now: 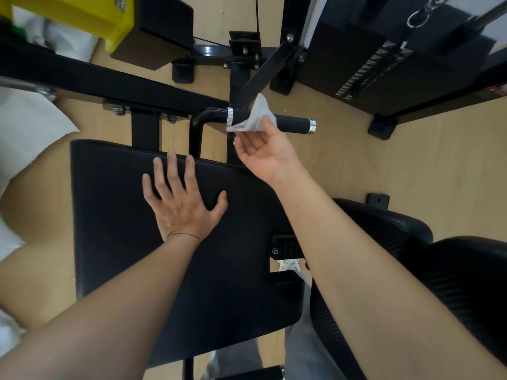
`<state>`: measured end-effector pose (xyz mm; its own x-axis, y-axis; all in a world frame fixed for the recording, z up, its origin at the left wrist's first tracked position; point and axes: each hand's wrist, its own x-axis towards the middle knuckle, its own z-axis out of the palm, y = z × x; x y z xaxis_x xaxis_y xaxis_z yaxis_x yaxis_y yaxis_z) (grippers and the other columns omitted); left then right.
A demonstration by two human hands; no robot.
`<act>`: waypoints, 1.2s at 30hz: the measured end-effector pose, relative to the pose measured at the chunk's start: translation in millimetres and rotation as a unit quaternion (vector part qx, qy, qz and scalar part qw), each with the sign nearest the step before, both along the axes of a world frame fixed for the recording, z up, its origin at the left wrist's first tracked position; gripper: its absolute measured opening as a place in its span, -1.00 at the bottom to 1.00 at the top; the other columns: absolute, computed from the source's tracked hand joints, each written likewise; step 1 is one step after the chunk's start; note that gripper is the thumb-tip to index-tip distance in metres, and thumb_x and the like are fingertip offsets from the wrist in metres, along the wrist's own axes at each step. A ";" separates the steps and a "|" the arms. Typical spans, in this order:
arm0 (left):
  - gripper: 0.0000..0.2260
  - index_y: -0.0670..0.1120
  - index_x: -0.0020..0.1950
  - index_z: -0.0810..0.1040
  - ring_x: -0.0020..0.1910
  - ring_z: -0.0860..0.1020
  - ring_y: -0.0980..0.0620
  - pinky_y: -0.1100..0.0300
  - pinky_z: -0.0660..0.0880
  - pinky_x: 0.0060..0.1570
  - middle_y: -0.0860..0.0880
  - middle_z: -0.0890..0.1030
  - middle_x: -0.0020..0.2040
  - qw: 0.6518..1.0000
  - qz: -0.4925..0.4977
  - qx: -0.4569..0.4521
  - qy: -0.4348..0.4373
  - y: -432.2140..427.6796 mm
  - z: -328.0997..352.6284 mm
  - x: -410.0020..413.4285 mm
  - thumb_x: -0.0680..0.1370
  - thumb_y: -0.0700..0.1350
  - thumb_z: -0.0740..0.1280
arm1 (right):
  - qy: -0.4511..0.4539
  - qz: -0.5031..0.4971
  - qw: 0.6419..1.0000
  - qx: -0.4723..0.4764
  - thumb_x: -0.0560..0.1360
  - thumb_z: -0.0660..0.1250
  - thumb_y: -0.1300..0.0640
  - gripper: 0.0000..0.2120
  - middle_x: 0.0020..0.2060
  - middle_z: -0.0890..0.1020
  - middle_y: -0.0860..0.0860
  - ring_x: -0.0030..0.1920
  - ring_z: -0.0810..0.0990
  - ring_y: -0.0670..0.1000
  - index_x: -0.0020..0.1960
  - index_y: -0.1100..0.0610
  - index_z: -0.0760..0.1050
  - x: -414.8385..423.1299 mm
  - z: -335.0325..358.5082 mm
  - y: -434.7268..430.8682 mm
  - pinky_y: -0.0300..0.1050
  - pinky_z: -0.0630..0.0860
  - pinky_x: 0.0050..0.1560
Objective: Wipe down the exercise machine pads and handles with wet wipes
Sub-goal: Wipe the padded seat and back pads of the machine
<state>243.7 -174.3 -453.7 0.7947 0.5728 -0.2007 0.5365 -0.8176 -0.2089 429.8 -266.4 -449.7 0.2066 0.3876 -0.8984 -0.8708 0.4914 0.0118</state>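
Observation:
A grey wet wipe (253, 117) is draped over the black foam handle (292, 124) with chrome end rings, just past the far edge of the big black pad (115, 215). My right hand (262, 152) is palm up right below the handle. Its thumb and fingertips pinch the wipe's lower part against the grip. My left hand (182, 200) lies flat on the pad with fingers spread, holding nothing.
The black machine frame (153, 89) crosses the top left beside a yellow part (82, 17). A weight stack (384, 64) stands at the top right. A black seat pad (439, 270) is at the right over a tan floor.

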 end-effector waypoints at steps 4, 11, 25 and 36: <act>-0.14 -0.13 0.65 0.09 0.61 0.05 -0.34 -0.32 0.00 0.55 -0.25 0.08 0.64 1.000 -0.001 -0.001 0.009 -0.2 1.6 -0.8 0.53 0.39 0.18 | 0.028 -0.079 0.996 -0.029 0.59 0.40 0.12 -0.61 0.11 0.66 0.19 0.18 0.62 0.15 0.37 0.20 0.46 11.5 -12.2 -20.8 0.04 0.53 0.31; -0.14 -0.12 0.65 0.09 0.62 0.05 -0.33 -0.31 0.00 0.55 -0.24 0.08 0.64 1.000 0.001 0.008 0.012 -0.6 1.5 0.3 0.52 0.39 0.18 | -0.012 0.027 0.999 0.018 0.60 0.37 0.06 -0.56 0.18 0.63 0.17 0.20 0.58 0.13 0.43 0.18 0.41 -6.8 -5.8 16.7 -0.03 0.53 0.17; -0.13 -0.12 0.65 0.10 0.62 0.04 -0.32 -0.31 -0.01 0.55 -0.24 0.09 0.65 1.000 0.001 0.008 0.011 -0.4 0.4 -0.1 0.52 0.39 0.18 | 0.008 0.015 1.000 0.011 0.56 0.42 0.12 -0.56 0.14 0.63 0.18 0.13 0.57 0.10 0.40 0.17 0.43 -1.6 -5.8 21.5 -0.07 0.50 0.17; -0.14 -0.12 0.65 0.09 0.62 0.05 -0.33 -0.31 -0.02 0.56 -0.24 0.08 0.65 1.000 -0.004 0.012 0.014 -0.2 -0.7 -1.2 0.53 0.40 0.14 | 0.062 -0.045 0.997 0.026 0.50 0.48 0.14 -0.55 0.18 0.59 0.17 0.13 0.56 0.10 0.33 0.21 0.48 11.7 -19.6 -11.8 -0.10 0.51 0.19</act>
